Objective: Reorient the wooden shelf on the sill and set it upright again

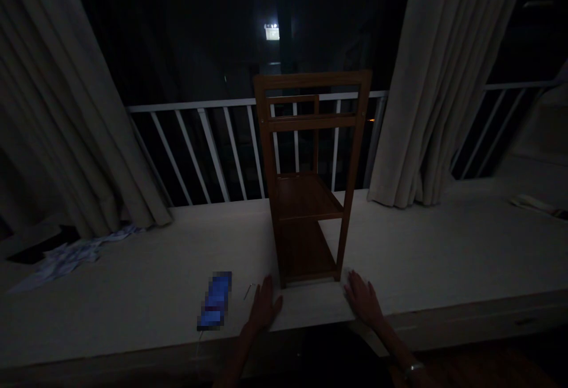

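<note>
A brown wooden shelf unit stands upright on the pale windowsill ledge, with an open frame at its top and two boards below. My left hand lies on the ledge beside the unit's near left leg, fingers stretched out and holding nothing. On the other side, my right hand rests flat near the near right leg, its fingers apart and empty. A small thin L-shaped metal piece, which looks like a hex key, lies just left of my left hand.
A phone with a blurred blue screen and a cable lies to the left. Crumpled papers sit by the left curtain. Behind the unit are a white railing and a dark window. Another curtain hangs at right.
</note>
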`<control>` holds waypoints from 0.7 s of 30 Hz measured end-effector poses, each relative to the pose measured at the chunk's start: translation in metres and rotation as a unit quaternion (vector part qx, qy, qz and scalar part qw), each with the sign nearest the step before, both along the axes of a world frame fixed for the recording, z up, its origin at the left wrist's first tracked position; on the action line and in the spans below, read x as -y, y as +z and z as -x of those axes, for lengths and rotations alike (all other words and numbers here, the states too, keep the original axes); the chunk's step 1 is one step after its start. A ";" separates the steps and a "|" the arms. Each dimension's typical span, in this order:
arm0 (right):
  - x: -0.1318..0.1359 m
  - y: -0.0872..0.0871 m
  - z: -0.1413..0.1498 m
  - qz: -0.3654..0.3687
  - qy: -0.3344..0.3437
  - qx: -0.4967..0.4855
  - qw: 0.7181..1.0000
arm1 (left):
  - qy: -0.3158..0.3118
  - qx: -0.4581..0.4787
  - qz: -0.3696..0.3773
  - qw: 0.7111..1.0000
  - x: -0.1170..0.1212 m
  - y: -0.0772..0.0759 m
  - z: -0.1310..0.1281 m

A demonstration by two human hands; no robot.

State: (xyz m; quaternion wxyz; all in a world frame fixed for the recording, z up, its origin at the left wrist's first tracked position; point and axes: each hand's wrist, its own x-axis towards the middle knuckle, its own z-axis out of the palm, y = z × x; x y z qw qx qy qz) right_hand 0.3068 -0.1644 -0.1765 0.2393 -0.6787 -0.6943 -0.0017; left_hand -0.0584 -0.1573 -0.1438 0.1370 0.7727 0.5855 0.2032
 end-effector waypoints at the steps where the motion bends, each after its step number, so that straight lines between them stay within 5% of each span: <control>1: 0.001 -0.006 0.001 -0.003 0.002 0.012 1.000 | -0.001 -0.023 -0.007 1.000 0.001 -0.006 0.001; 10: 0.000 -0.023 0.005 -0.073 -0.008 0.117 0.990 | 0.000 -0.187 -0.147 0.971 -0.002 -0.026 0.002; 21: -0.002 -0.026 0.005 -0.054 -0.026 0.134 0.989 | 0.004 -0.201 -0.153 0.967 -0.002 -0.029 0.001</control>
